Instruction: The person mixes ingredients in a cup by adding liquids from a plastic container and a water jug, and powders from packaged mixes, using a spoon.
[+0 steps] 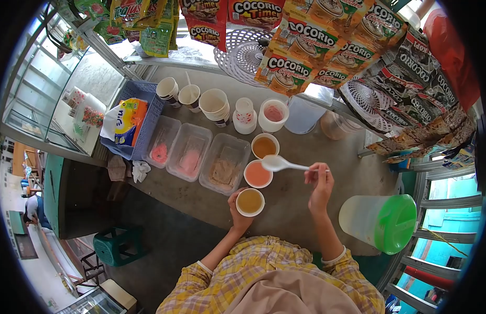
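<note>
Blue basket [155, 121]: upper left of the frame on the desk [300, 212], with a yellow snack bag [129, 121] lying in it.
Clear tubs [201, 137]: three in a row just right of the basket, pink pieces in two, a brownish powder in the third.
Left hand [236, 213]: low and centre; its fingers are wrapped round a white cup [261, 204] from the left and below.
Held cup: filled with amber liquid, at the near edge of the desk, just below the pink cup.
Pink cup [247, 180]: stands on the desk, full of orange-pink liquid, with a cup of brown liquid [253, 142] just above it in the frame.
White spoon [277, 163]: its bowl hangs over the upper right rim of the pink cup, handle running right.
Right hand [320, 184]: right of centre, fingers pinched shut on the end of the spoon handle.
Pitcher [358, 217]: lower right, pale body with a green lid, well apart from the cups.
</note>
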### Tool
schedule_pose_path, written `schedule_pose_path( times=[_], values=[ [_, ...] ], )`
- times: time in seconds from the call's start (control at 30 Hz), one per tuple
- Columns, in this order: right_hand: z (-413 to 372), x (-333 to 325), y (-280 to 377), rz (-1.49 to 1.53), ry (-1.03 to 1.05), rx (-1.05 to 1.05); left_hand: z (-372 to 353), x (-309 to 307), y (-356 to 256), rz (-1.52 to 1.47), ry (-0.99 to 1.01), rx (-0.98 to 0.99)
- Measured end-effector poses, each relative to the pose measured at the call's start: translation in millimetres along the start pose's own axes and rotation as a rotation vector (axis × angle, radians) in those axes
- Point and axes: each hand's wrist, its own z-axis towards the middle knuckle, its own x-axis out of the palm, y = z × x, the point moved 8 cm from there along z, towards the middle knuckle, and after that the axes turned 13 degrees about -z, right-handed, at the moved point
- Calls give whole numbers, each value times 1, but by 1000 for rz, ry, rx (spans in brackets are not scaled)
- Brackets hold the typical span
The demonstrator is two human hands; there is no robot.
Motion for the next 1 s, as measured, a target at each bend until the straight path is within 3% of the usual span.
schedule_pose_path(
  times=[0.13,0.33,0.37,0.47,0.57,1.0],
  values=[
    [25,11,21,-229,10,-253,1,0,-2,23,1,0],
    [25,61,37,-585,281,-454,0,-1,0,22,-27,-6],
    [25,67,29,-654,342,-400,1,-1,-3,18,-41,-4],
    [19,83,28,-786,380,-607,2,-2,-6,15,-53,3],
    [19,90,20,-895,430,-605,1,-2,-5,13,-49,6],
    [43,87,44,-716,362,-430,1,0,-3,69,-5,-12]
  ],
)
